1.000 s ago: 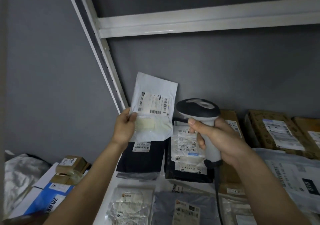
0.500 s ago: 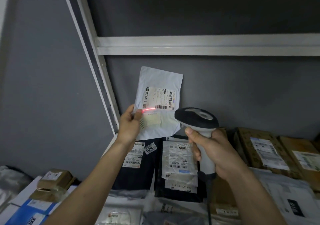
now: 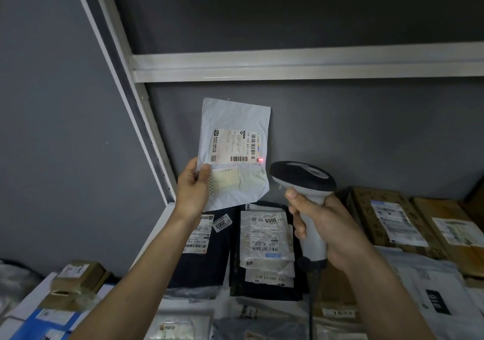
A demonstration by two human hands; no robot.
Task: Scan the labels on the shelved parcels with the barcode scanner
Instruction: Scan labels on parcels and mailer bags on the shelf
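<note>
Now scanning one lifted parcel.
Left hand point(image 3: 192, 190) pinches the white mailer point(image 3: 235, 119); right hand point(image 3: 327, 224) grips the scanner point(image 3: 305, 180), red dot at the label's point(image 3: 235, 144) edge; shelved parcels point(image 3: 264, 240) apparently remain.

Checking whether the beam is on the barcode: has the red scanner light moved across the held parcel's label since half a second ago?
Yes. The red light has moved right along the label, from its lower-left corner to its lower-right edge.

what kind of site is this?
Probably a parcel depot or pickup-point stockroom. Labelled mailers and cardboard boxes crowd a white metal shelf, and the right hand aims a corded barcode scanner at a white mailer held up by the left hand.
</note>
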